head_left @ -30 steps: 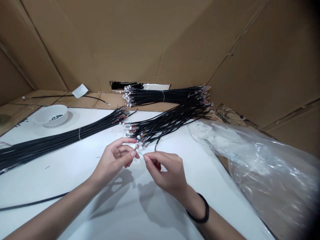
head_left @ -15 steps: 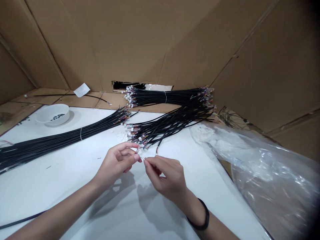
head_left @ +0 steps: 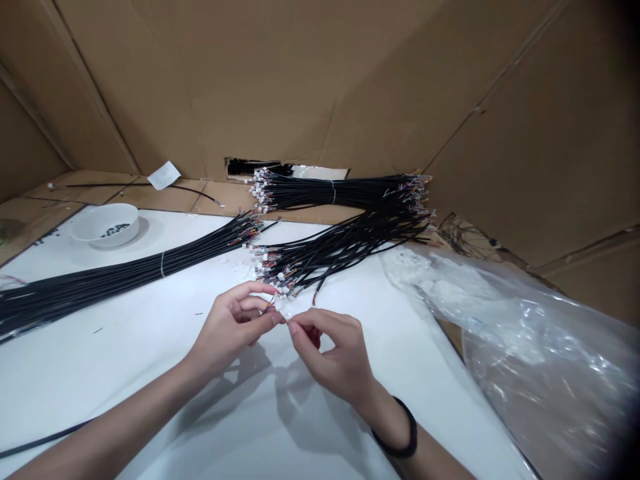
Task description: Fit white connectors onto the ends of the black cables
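Note:
My left hand [head_left: 239, 319] is closed in a pinch on thin coloured wires [head_left: 269, 305], above the white tabletop. Close to its right, my right hand [head_left: 334, 345] has thumb and forefinger pressed together on a tiny light-coloured end, too small to name. The fingertips of both hands almost meet. Just beyond them lies a loose pile of black cables [head_left: 325, 250] with white connectors [head_left: 283, 277] and bared coloured wires. A single black cable [head_left: 43, 441] runs under my left forearm; whether it joins the held wires is hidden.
A tied bundle of black cables [head_left: 120, 267] stretches across the left, another tied bundle [head_left: 305, 192] lies at the back. A white bowl [head_left: 87, 227] holds small dark pieces. Clear plastic bag [head_left: 530, 353] covers the right edge. Cardboard walls [head_left: 280, 80] enclose the table [head_left: 150, 353].
Both hands keep nearly the same place and pinch. The left fingers have shifted slightly, and more of the coloured wires shows between them.

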A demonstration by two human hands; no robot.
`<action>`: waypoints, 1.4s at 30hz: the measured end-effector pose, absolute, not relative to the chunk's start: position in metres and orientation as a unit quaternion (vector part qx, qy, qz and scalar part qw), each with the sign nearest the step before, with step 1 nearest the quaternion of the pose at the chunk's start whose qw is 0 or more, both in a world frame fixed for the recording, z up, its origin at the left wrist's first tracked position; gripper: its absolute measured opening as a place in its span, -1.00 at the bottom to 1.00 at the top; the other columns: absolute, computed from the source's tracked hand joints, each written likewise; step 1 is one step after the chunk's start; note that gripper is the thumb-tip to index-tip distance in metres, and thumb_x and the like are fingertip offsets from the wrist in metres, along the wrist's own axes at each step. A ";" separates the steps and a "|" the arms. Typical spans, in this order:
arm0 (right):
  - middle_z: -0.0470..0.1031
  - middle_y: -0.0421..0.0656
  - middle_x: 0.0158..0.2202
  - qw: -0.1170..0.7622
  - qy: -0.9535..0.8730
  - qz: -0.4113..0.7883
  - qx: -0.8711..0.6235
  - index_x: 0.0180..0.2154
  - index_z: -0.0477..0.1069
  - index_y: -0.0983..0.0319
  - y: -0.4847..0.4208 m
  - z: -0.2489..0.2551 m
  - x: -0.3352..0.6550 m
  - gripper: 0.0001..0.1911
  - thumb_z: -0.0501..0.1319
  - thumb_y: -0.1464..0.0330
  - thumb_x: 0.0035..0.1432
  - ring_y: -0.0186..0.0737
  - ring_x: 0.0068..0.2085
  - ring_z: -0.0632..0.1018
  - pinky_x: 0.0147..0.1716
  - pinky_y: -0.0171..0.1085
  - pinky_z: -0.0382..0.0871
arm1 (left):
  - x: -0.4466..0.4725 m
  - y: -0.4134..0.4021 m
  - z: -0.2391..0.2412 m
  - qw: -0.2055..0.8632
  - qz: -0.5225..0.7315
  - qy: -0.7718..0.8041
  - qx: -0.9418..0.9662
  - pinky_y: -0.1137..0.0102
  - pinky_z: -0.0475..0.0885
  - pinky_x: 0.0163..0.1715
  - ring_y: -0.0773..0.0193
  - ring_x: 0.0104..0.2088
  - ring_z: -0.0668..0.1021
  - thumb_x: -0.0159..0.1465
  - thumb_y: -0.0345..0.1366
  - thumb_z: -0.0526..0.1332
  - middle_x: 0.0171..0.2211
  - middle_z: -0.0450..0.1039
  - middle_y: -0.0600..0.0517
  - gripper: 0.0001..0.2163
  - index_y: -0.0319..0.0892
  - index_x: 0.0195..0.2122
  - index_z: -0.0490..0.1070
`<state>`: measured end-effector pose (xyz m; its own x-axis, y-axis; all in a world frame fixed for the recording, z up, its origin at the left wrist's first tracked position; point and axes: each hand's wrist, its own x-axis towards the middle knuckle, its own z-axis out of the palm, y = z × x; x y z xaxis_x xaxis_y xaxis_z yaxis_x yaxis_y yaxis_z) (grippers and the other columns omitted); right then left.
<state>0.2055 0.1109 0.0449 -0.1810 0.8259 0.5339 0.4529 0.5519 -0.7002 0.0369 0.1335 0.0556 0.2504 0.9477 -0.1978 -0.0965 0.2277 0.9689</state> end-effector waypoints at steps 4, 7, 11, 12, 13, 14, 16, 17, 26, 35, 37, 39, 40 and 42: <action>0.37 -0.24 -0.65 0.491 -0.665 0.323 -0.461 -0.52 0.44 0.25 0.111 0.050 0.209 -0.78 0.14 0.41 0.14 -0.37 -0.64 0.36 -0.64 -0.37 0.23 | 0.037 0.132 0.056 0.637 0.414 0.447 0.472 0.57 0.18 -0.69 0.51 -0.67 0.31 0.04 -0.27 0.43 -0.52 0.48 0.12 -0.67 -0.23 -0.21 0.42; 0.34 -0.25 -0.63 0.500 -0.601 0.404 -0.475 -0.49 0.43 0.26 0.112 0.052 0.211 -0.76 0.13 0.32 0.18 -0.38 -0.65 0.33 -0.66 -0.37 0.20 | 0.037 0.131 0.055 0.633 0.409 0.452 0.477 0.57 0.21 -0.67 0.49 -0.66 0.33 0.04 -0.29 0.43 -0.54 0.50 0.12 -0.68 -0.23 -0.21 0.41; 0.32 -0.27 -0.61 0.496 -0.559 0.456 -0.483 -0.46 0.41 0.25 0.114 0.054 0.211 -0.75 0.18 0.24 0.18 -0.41 -0.64 0.30 -0.64 -0.37 0.17 | 0.038 0.130 0.055 0.629 0.396 0.459 0.487 0.55 0.27 -0.61 0.45 -0.62 0.37 0.04 -0.32 0.42 -0.52 0.53 0.11 -0.69 -0.21 -0.21 0.39; 0.31 -0.27 -0.61 0.490 -0.561 0.462 -0.482 -0.46 0.41 0.25 0.115 0.053 0.210 -0.75 0.20 0.23 0.16 -0.41 -0.64 0.28 -0.64 -0.37 0.15 | 0.038 0.130 0.055 0.626 0.394 0.458 0.493 0.54 0.27 -0.59 0.45 -0.61 0.37 0.05 -0.33 0.41 -0.52 0.54 0.10 -0.69 -0.21 -0.21 0.38; 0.32 -0.27 -0.61 0.482 -0.564 0.465 -0.483 -0.47 0.42 0.25 0.115 0.053 0.209 -0.76 0.23 0.23 0.14 -0.41 -0.63 0.28 -0.64 -0.37 0.13 | 0.039 0.130 0.056 0.622 0.393 0.457 0.499 0.53 0.27 -0.57 0.44 -0.60 0.37 0.06 -0.33 0.40 -0.52 0.54 0.10 -0.70 -0.21 -0.22 0.37; 0.34 -0.25 -0.59 0.476 -0.569 0.464 -0.485 -0.47 0.43 0.26 0.115 0.053 0.208 -0.76 0.26 0.23 0.12 -0.40 -0.61 0.29 -0.63 -0.36 0.13 | 0.039 0.129 0.056 0.618 0.394 0.453 0.508 0.52 0.26 -0.55 0.44 -0.59 0.37 0.07 -0.34 0.39 -0.52 0.54 0.10 -0.72 -0.21 -0.22 0.37; 0.41 -0.20 -0.54 0.469 -0.576 0.458 -0.489 -0.46 0.47 0.26 0.115 0.052 0.206 -0.78 0.31 0.23 0.08 -0.36 -0.56 0.34 -0.59 -0.34 0.18 | 0.039 0.128 0.057 0.608 0.393 0.445 0.528 0.50 0.25 -0.51 0.43 -0.57 0.37 0.09 -0.36 0.37 -0.52 0.55 0.09 -0.75 -0.21 -0.23 0.36; 0.44 -0.18 -0.52 0.467 -0.578 0.457 -0.489 -0.46 0.48 0.26 0.115 0.051 0.206 -0.78 0.31 0.24 0.07 -0.33 -0.53 0.37 -0.56 -0.33 0.20 | 0.039 0.127 0.056 0.603 0.389 0.442 0.538 0.49 0.25 -0.49 0.41 -0.55 0.38 0.10 -0.37 0.36 -0.52 0.55 0.09 -0.76 -0.20 -0.23 0.35; 0.27 -0.30 -0.70 0.404 -0.576 0.543 -0.458 -0.49 0.47 0.26 0.120 0.053 0.213 -0.74 0.31 0.20 0.08 -0.42 -0.66 0.25 -0.68 -0.37 0.06 | 0.037 0.125 0.053 0.606 0.370 0.415 0.569 0.48 0.27 -0.43 0.39 -0.49 0.38 0.18 -0.35 0.31 -0.49 0.51 0.13 -0.74 -0.13 -0.22 0.21; 0.44 -0.26 -0.62 0.373 -0.501 0.643 -0.443 -0.46 0.48 0.29 0.125 0.053 0.218 -0.70 0.44 0.20 -0.08 -0.43 -0.66 0.38 -0.66 -0.42 0.22 | 0.035 0.127 0.054 0.623 0.354 0.389 0.579 0.48 0.24 -0.39 0.42 -0.48 0.39 0.20 -0.38 0.30 -0.52 0.45 0.20 -0.71 -0.12 -0.20 0.14; 0.44 -0.27 -0.64 0.370 -0.491 0.665 -0.424 -0.47 0.48 0.30 0.126 0.053 0.220 -0.69 0.42 0.18 -0.05 -0.42 -0.65 0.41 -0.66 -0.43 0.25 | 0.034 0.129 0.054 0.645 0.352 0.373 0.566 0.48 0.26 -0.39 0.42 -0.48 0.42 0.19 -0.38 0.31 -0.51 0.47 0.18 -0.69 -0.13 -0.20 0.14; 0.47 -0.25 -0.62 0.366 -0.479 0.684 -0.411 -0.48 0.48 0.30 0.127 0.053 0.221 -0.68 0.41 0.17 -0.02 -0.42 -0.65 0.45 -0.67 -0.45 0.27 | 0.033 0.131 0.054 0.666 0.355 0.357 0.550 0.47 0.28 -0.38 0.40 -0.46 0.46 0.17 -0.38 0.33 -0.50 0.50 0.16 -0.67 -0.13 -0.20 0.14; 0.49 -0.24 -0.60 0.364 -0.471 0.693 -0.408 -0.48 0.48 0.31 0.127 0.053 0.221 -0.68 0.42 0.17 -0.03 -0.42 -0.65 0.47 -0.67 -0.46 0.28 | 0.033 0.132 0.054 0.673 0.358 0.352 0.544 0.47 0.29 -0.39 0.39 -0.45 0.48 0.17 -0.38 0.34 -0.49 0.51 0.16 -0.66 -0.13 -0.20 0.13; 0.53 -0.21 -0.56 0.360 -0.449 0.713 -0.401 -0.48 0.48 0.31 0.127 0.052 0.222 -0.66 0.43 0.16 -0.05 -0.41 -0.63 0.50 -0.68 -0.47 0.31 | 0.032 0.132 0.054 0.673 0.366 0.350 0.539 0.49 0.29 -0.41 0.39 -0.46 0.48 0.17 -0.39 0.34 -0.49 0.51 0.17 -0.66 -0.13 -0.21 0.13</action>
<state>0.2217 0.1269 0.0517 -0.4201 0.8728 -0.2484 -0.1531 -0.3380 -0.9286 0.0325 0.1316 0.0545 0.4873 0.8699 -0.0765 -0.1158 0.1512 0.9817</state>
